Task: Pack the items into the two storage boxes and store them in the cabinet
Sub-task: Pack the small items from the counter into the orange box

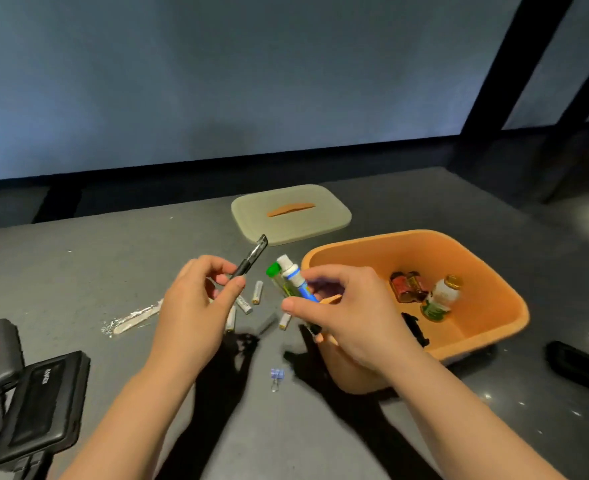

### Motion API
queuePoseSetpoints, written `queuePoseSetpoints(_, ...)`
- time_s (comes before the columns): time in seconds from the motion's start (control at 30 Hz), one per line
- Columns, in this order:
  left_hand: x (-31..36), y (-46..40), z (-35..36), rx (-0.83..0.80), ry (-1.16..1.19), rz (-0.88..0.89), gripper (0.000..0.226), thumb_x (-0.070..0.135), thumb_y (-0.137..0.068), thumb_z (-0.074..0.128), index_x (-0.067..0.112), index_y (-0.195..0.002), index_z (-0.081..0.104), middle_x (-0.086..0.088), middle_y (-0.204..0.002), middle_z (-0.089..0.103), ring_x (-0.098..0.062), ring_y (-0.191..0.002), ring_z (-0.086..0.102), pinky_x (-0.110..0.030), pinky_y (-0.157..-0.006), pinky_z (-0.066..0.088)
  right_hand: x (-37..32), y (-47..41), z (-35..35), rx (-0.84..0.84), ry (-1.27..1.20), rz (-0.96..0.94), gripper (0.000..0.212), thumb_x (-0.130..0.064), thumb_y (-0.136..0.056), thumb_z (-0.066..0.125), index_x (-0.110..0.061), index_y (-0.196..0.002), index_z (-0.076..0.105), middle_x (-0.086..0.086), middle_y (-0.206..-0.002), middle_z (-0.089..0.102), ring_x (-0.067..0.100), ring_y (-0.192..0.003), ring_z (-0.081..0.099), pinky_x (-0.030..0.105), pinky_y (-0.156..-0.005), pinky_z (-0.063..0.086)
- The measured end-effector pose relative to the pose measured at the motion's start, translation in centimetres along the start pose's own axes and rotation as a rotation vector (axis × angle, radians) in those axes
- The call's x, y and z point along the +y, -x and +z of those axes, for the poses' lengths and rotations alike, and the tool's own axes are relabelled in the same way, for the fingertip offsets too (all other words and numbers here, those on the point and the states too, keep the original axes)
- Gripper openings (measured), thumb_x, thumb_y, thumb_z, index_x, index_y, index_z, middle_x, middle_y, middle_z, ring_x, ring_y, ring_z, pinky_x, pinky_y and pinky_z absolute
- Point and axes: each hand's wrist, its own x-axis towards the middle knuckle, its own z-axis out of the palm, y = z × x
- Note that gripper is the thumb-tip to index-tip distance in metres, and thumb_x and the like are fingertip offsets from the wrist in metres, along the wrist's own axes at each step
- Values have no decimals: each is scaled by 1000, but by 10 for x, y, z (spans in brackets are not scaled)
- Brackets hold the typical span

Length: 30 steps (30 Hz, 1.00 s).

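Here, hands (196, 299) (341, 306) hold pen (251, 259), tubes (291, 280) beside box (487, 271).

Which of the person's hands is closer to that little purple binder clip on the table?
Right. The right hand hovers just up and right of the binder clip; the left hand, holding a black pen, is farther up-left.

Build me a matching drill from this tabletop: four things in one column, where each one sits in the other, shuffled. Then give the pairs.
Things
1. black capped pen
2. small green-and-white bottle with gold cap
3. pale purple binder clip
4. grey-green rounded lid with orange handle

Places
A. inside the orange storage box
B. flat on the table, behind the box
C. pinched by the left hand
D. on the table between the forearms

Pairs: 1-C, 2-A, 3-D, 4-B
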Motion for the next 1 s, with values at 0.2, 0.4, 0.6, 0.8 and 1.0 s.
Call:
queuePoseSetpoints(0.2, 53, -15, 65, -128, 55, 132, 10, 27, -85, 64, 31, -92, 59, 11, -83, 55, 2, -75, 50, -9, -59, 37, 36, 5, -83, 212, 190, 137, 39, -39, -69, 82, -25, -104, 73, -15, -88, 69, -1, -76, 60, 10, -61, 44)
queuePoseSetpoints(0.4, 82, -24, 129, -266, 76, 203, 12, 30, -85, 63, 38, -90, 55, 11, -82, 55, 2, -77, 49, -22, -60, 40, 76, 12, -149, 393, 299, 238, 35, -40, -68, 81, -28, -100, 72, -16, -81, 67, -2, -73, 63, 10, -52, 43)
queuePoseSetpoints(0.6, 84, -39, 172, -360, -3, 198, 9, 29, -85, 65, 31, -89, 57, 8, -80, 55, -6, -69, 49, -21, -56, 36, 108, -4, -165, 313, 431, 335, 34, -40, -69, 82, -27, -98, 71, -20, -78, 60, 4, -77, 59, 17, -60, 40)
queuePoseSetpoints(0.8, 66, -36, 188, -432, -27, 103, 7, 28, -86, 64, 29, -89, 58, 5, -75, 58, -7, -61, 47, -24, -54, 33, 116, -47, -155, 62, 670, 499, 24, -44, -73, 77, -26, -82, 64, -9, -68, 57, 8, -62, 52, 25, -49, 35)
queuePoseSetpoints(1.0, 63, -35, 188, -442, -35, 122, 9, 28, -85, 65, 31, -89, 58, 8, -76, 56, -5, -60, 46, -23, -53, 33, 140, -53, -130, -111, 915, 585, 27, -30, -78, 75, -19, -91, 54, -2, -76, 53, 13, -66, 53, 26, -50, 38)
